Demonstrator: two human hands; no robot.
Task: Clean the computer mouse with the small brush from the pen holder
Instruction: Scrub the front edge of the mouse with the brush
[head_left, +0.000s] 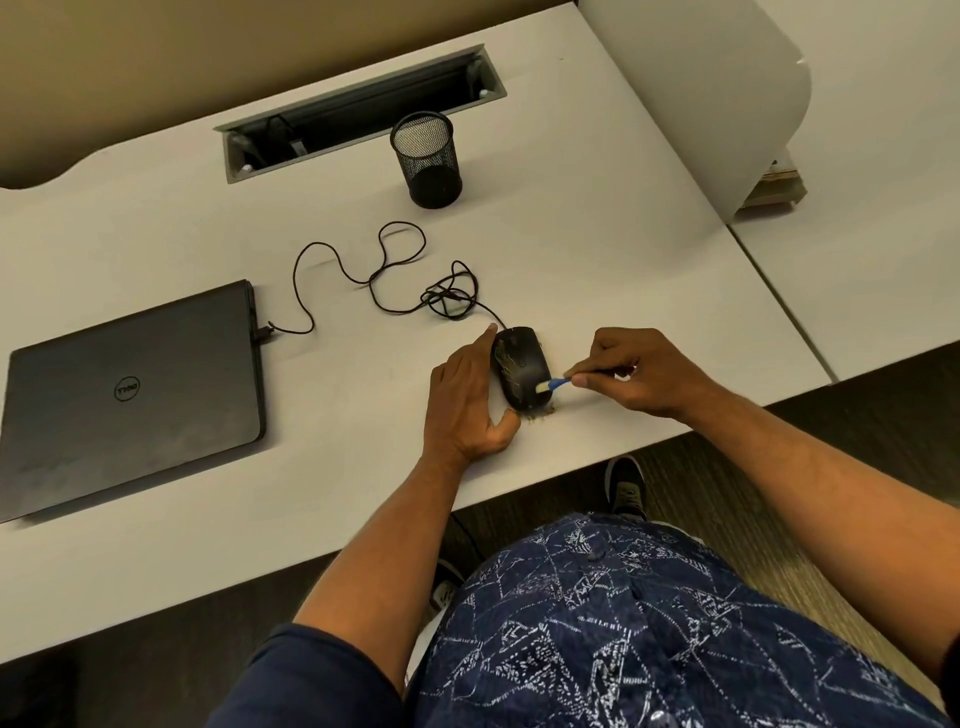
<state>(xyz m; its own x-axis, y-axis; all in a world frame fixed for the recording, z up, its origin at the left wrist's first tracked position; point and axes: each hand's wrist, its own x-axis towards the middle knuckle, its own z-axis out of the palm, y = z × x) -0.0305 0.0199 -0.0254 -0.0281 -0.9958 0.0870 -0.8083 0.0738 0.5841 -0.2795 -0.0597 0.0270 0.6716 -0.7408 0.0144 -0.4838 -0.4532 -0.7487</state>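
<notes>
The computer mouse (521, 368) lies on the white desk (597, 260), close to the desk's near edge, with its nose pointing away from the person. Yellowish dust streaks mark its top, and a small pile of debris (537, 412) sits on the desk at its rear right corner. The small brush (551, 385), blue-handled with pale bristles, touches the mouse's right rear side. The right hand (636, 371) pinches the brush handle between thumb and fingertips, wrist above the desk edge. The left hand (467, 400) braces the mouse's left side, fingers extended, thumb curled behind it. The mouse cable (384, 270) loops across bare desk toward the closed laptop (130, 395) at left. The mesh pen holder (427, 158) stands well apart, farther back.
</notes>
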